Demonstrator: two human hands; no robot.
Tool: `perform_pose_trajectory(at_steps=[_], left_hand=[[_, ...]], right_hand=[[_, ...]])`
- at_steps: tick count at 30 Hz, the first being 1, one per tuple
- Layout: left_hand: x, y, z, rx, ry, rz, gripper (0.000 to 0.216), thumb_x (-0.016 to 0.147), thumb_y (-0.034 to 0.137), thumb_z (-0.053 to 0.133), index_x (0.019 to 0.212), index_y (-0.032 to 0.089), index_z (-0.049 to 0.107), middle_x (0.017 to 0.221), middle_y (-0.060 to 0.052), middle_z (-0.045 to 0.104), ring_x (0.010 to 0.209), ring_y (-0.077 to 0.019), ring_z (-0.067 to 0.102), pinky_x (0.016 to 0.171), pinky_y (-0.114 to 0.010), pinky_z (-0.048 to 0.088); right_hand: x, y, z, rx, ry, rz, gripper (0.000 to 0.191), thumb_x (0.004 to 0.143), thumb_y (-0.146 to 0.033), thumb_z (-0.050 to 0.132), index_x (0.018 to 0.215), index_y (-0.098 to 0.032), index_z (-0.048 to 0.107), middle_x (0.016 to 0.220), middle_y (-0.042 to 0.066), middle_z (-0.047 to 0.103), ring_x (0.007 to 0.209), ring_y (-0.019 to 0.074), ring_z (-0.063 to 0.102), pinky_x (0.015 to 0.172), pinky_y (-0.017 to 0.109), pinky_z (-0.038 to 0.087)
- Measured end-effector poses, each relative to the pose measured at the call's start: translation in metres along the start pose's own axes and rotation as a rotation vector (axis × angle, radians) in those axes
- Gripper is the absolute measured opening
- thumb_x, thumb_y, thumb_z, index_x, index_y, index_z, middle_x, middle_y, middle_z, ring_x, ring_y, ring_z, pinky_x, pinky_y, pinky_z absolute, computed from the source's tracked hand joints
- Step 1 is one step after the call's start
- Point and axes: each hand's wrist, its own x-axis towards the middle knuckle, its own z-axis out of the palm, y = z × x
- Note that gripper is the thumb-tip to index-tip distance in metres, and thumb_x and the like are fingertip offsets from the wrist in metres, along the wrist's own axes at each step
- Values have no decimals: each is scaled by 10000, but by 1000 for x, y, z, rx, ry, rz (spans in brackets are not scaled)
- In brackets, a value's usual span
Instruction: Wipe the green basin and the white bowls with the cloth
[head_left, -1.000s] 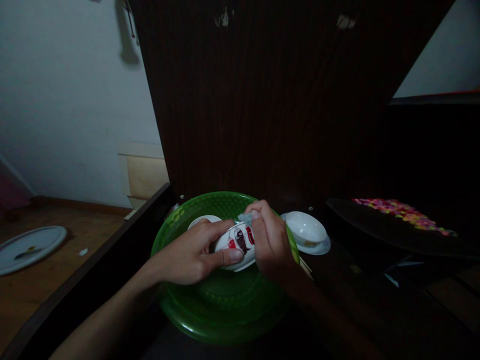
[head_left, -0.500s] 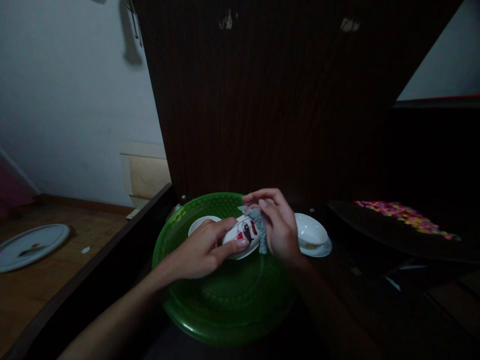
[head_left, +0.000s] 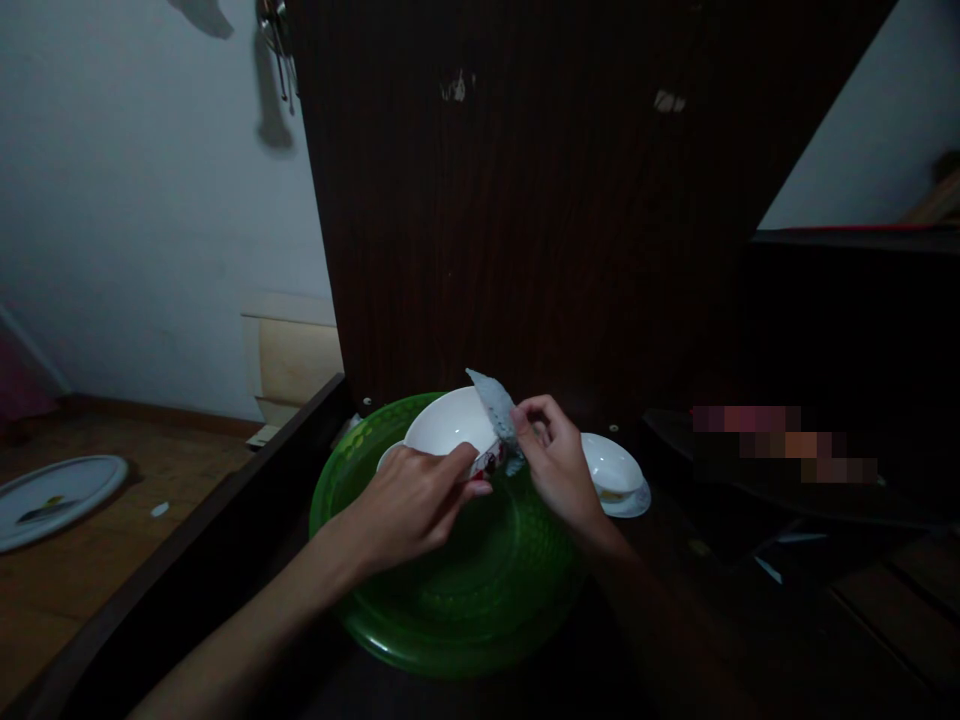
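Note:
A white bowl [head_left: 446, 425] with a red and dark pattern on its outside is tilted above the green basin [head_left: 457, 655]. My left hand [head_left: 416, 495] is closed on its near rim, thumb inside and fingers beneath. A grey-blue cloth [head_left: 493, 402] lies over the bowl's right rim. My right hand [head_left: 555, 455] pinches this cloth against the rim between thumb and fingers. Behind my left hand, the edge of another white dish [head_left: 388, 457] shows inside the basin, mostly hidden.
Right of the basin, a white bowl [head_left: 611, 465] rests on a patterned plate [head_left: 637, 500]. A dark upright board [head_left: 510, 220] stands behind. A dark raised edge [head_left: 225, 490] runs along the left. A white oval tray [head_left: 67, 490] lies on the wooden floor.
The bowl has turned from showing its patterned outside to showing its white inside. My right hand has gone from spread over the cloth to pinching it at the rim.

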Motion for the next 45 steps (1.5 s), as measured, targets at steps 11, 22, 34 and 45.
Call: perform_pose_trajectory(at_steps=[11, 22, 34, 45], left_hand=[[4, 16, 9, 191, -234, -111, 143, 988, 248, 436, 1098, 162, 464, 816, -87, 723, 730, -274, 702, 611, -334, 453], [-1, -31, 0, 189, -199, -194, 211, 976, 350, 495, 1096, 180, 531, 918, -107, 744, 847, -273, 707, 656, -310, 450], [-4, -67, 18, 228, -285, -293, 183, 916, 304, 553, 970, 185, 681, 877, -125, 729, 829, -266, 680, 650, -305, 409], [-2, -84, 24, 74, -384, -204, 100, 799, 230, 620, 790, 185, 709, 753, -59, 700, 712, -188, 624, 620, -258, 357]], right_hand=[[-38, 16, 15, -100, 76, 0, 317, 884, -520, 551, 747, -236, 512, 687, 0, 532, 642, 170, 512, 590, 280, 436], [-36, 3, 6, 526, -140, 352, 367, 687, -515, 806, 751, -211, 609, 726, -7, 621, 695, 163, 559, 667, 280, 462], [-19, 9, -56, 591, 85, 365, 252, 682, -361, 846, 816, -234, 674, 850, 25, 725, 984, 253, 682, 867, 390, 560], [-13, 18, -131, 334, 207, 381, 180, 638, -308, 786, 753, -229, 672, 715, -14, 693, 683, 178, 675, 633, 277, 553]])
